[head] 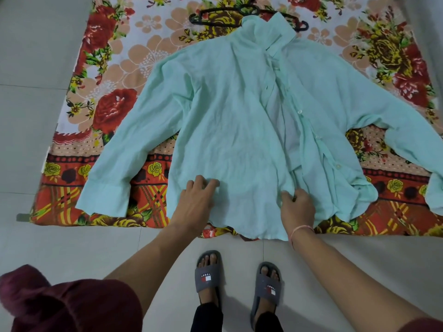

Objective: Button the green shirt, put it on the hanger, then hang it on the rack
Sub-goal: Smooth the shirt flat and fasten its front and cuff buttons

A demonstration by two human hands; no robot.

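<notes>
Currently, the green shirt (227, 130) lies front-up and unbuttoned on a floral sheet (115, 75) spread on the floor, sleeves extended to both sides. The left hand (195, 202) rests near the hem with fingers spread on the fabric, and the right hand (297, 208) pinches the lower edge of the placket. A black hanger (215, 21) lies just beyond the collar, partly under it.

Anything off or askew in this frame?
Nothing damaged. The green shirt lies unbuttoned and skewed, its collar draped over the black hanger, covering part of it.
</notes>
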